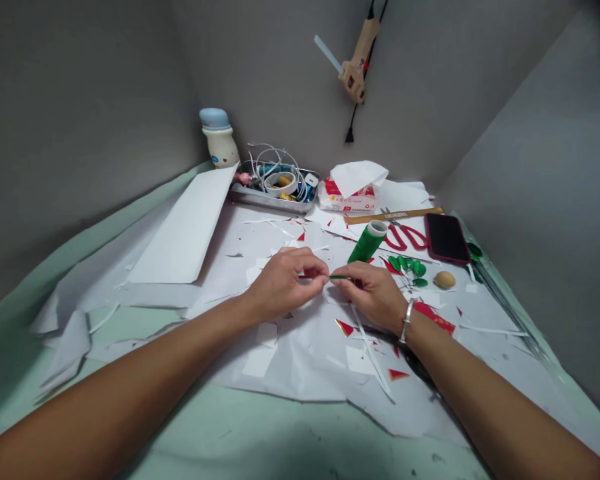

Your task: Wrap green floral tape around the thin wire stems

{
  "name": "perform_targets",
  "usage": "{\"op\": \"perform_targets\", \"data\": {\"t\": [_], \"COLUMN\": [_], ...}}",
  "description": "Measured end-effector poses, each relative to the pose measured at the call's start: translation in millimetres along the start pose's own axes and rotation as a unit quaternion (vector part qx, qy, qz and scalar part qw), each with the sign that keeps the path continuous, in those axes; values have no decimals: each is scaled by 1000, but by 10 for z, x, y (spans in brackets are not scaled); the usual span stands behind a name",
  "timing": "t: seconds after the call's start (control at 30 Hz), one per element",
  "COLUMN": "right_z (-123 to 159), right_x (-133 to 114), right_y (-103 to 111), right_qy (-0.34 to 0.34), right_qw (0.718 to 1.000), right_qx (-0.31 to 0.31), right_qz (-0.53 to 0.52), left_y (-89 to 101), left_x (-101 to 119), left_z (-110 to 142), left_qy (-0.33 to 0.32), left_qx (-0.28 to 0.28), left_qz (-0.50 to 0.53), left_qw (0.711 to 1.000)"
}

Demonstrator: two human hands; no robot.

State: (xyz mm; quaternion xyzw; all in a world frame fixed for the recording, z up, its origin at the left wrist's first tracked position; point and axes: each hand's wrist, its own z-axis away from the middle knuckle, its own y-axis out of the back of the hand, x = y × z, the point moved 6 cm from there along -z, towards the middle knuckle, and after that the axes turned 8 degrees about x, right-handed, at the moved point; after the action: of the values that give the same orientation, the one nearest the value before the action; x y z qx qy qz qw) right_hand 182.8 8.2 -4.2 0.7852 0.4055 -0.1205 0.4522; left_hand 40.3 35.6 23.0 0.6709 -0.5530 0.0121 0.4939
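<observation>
My left hand (294, 280) and my right hand (373, 290) meet over the middle of the white paper, fingertips nearly touching. Both pinch one thin stick (339, 277), green between the hands and dark reddish where it passes behind my left fingers. Whether it is wire or a wrapped stem is too small to tell. Just behind my right hand stands a spool of green thread (365, 243), slightly tilted. Small green leaf-shaped pieces (407, 267) lie to the right of the spool, beside a round tan object (445, 280).
Red-handled scissors (405, 237), a wooden ruler (395, 215) and a phone (447, 239) lie at the back right. Behind are a tissue pack (347, 199), a metal tray (275, 200) and a bottle (220, 143). A glue gun (355, 73) hangs on the wall. Paper scraps (263, 360) litter the sheet.
</observation>
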Motion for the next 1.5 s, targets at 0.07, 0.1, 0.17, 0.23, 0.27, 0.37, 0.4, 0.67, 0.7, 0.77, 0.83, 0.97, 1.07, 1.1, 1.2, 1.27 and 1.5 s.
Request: {"op": "perform_targets", "data": {"t": [0.07, 0.1, 0.17, 0.23, 0.27, 0.37, 0.4, 0.67, 0.7, 0.77, 0.83, 0.97, 1.07, 1.1, 1.2, 1.27, 1.5], "right_z": [24, 38, 62, 69, 65, 31, 17, 3, 8, 25, 49, 57, 22, 10, -9, -4, 61], "right_x": [-77, -124, -214, -277, -289, -235, -192, 90, 50, -70, -194, -312, -230, -174, 24, 101, -210], "right_y": [-56, -78, -98, -68, -41, 44, 64, -31, -52, -88, -109, -38, 57, 79, 78, 30, -99], "right_qy": [37, 59, 102, 131, 135, 99, 75, -60, -39, 20, 78, 128, 86, 59, -35, -71, 85], "right_qw": [998, 996, 989, 985, 986, 993, 996, 997, 999, 999, 994, 988, 994, 997, 998, 996, 993], "right_qx": [-35, -50, -65, -48, -33, 11, 22, -8, -19, -42, -58, -19, 33, 46, 49, 25, -63], "right_qz": [34, 54, 86, 96, 92, 59, 43, -47, -33, 9, 50, 86, 53, 37, -20, -43, 52], "left_y": [40, 48, 35, -12, -46, -138, -153, -17, 6, 39, 40, -45, -124, -135, -112, -62, 42], "left_x": [-48, -67, -90, -88, -76, -11, 15, 36, 13, -31, -59, -62, 11, 39, 92, 85, -51], "left_z": [-9, -8, -1, 14, 24, 61, 69, 16, 10, 6, 11, 33, 59, 65, 61, 44, 12], "left_qy": [22, 25, 15, -13, -31, -83, -95, -40, -25, -9, -14, -55, -103, -114, -114, -92, -25], "left_qx": [31, 40, 42, 21, 3, -52, -62, 9, 26, 54, 61, 12, -40, -49, -44, -17, 61], "left_qz": [-20, -38, -79, -111, -118, -103, -89, 9, 7, -17, -61, -129, -111, -96, -45, -19, -69], "left_qw": [999, 998, 996, 994, 992, 990, 990, 999, 999, 998, 996, 990, 988, 988, 991, 995, 995]}}
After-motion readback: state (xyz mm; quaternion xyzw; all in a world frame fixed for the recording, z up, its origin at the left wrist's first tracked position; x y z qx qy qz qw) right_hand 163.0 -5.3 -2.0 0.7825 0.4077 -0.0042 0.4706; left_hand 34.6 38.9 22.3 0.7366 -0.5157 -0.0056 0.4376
